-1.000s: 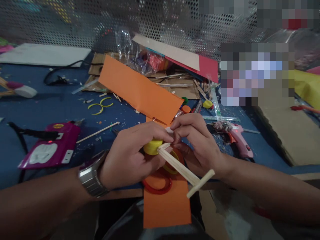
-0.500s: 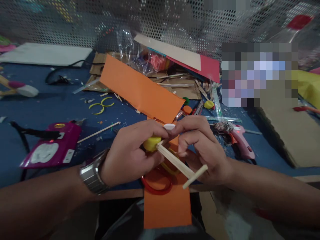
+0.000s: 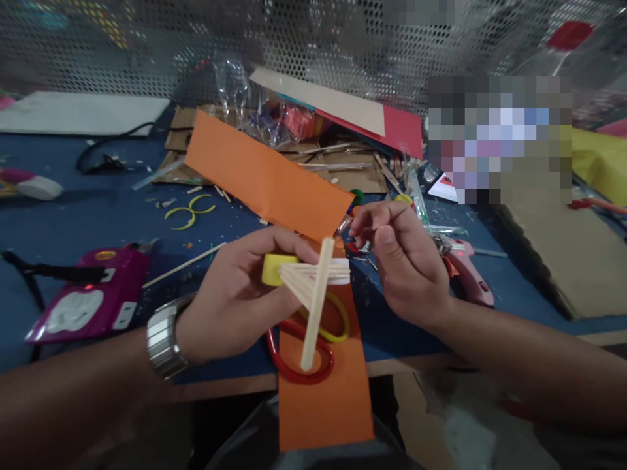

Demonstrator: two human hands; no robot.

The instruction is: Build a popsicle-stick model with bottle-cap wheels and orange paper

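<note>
While the left hand point(image 3: 230, 300) pinches the stick assembly point(image 3: 313, 281) by its yellow cap point(image 3: 274, 269), item sits at frame centre above the desk point(image 3: 98, 215). Right hand point(image 3: 401, 261): at three o'clock, just apart, fingertips pressed together, contents indeterminable. Red ring point(image 3: 298, 362) and yellow ring point(image 3: 337, 320): six o'clock, on orange paper point(image 3: 323, 405). Handling advice: grip firmly, support crosspiece, avoid twisting glued joints.

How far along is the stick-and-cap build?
Done: wooden sticks look joined into a frame, with a yellow cap at one end. In hand: the left hand holds the frame up; the right hand is beside it, off the frame. Left: red ring and yellow ring lie unused on the orange paper.
</note>
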